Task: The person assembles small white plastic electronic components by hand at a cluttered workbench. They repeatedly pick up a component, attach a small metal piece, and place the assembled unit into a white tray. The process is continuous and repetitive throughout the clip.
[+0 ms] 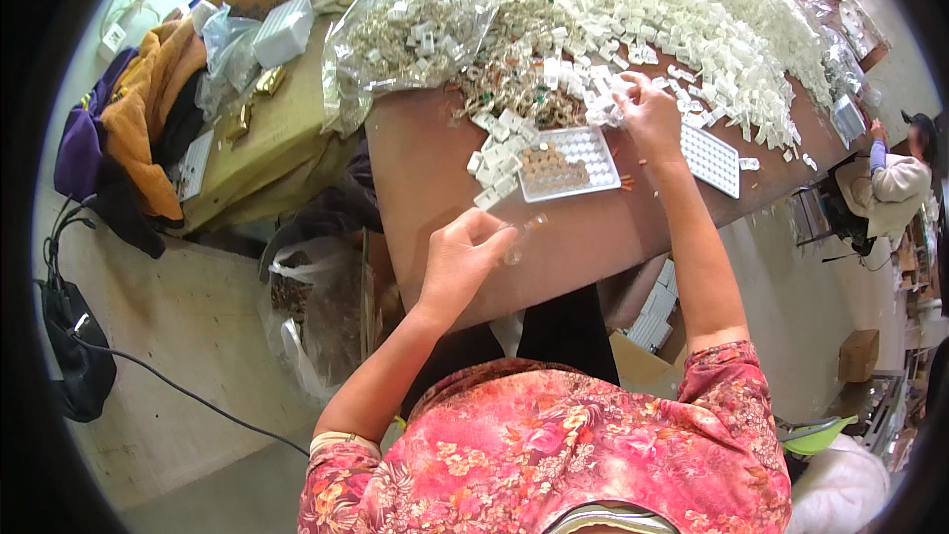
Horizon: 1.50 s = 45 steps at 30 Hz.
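Observation:
My left hand is over the near left part of the brown table, thumb and fingers pinched together. Small transparent bits show beside its fingertips; whether it grips one is unclear. Farther right, my right hand reaches to the near edge of a big heap of small white plastic pieces. Its fingers are closed, and what they hold is hidden. Between the hands lies a white tray with rows of round hollows, the left ones holding tan round bits. Small white blocks are piled left of it.
A second white tray lies right of my right forearm. Behind the first tray are tangled small brownish parts and a transparent bag of pieces. Clothes hang at left. A plastic bag stands below the table. Another person sits far right.

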Each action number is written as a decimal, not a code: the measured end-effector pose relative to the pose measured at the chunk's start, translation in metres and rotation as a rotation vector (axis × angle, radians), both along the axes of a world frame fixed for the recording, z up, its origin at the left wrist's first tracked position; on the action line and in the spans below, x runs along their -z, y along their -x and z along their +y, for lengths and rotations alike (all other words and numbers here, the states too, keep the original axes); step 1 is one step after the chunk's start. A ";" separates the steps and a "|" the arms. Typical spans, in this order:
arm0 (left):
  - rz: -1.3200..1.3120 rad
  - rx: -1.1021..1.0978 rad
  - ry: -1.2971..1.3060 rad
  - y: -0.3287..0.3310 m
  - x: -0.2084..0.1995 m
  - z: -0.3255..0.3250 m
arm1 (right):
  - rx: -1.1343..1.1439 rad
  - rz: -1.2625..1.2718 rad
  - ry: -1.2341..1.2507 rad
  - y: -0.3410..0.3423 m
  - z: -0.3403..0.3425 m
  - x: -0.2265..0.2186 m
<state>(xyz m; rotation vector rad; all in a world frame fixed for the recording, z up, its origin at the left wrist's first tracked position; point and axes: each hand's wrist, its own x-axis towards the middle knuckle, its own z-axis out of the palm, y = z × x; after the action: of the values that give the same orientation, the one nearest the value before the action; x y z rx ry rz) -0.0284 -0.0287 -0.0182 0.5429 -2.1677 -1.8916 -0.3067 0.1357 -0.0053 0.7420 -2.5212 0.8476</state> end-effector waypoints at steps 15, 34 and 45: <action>0.328 -0.269 -0.483 -0.050 -0.023 0.042 | -0.704 -1.135 0.779 -0.254 -0.018 -0.020; 0.324 -0.217 -0.885 -0.098 -0.006 0.013 | -0.716 0.112 -0.097 -0.248 0.029 0.009; 0.181 0.027 -0.881 -0.078 -0.007 0.039 | -0.656 -0.310 0.529 -0.259 0.041 -0.004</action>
<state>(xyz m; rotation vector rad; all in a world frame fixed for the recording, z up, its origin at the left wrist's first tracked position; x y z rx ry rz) 0.0494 0.0106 -0.0108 0.4372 -1.1487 -2.7305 -0.0479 0.1768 -0.0017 1.3393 -2.1117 1.8759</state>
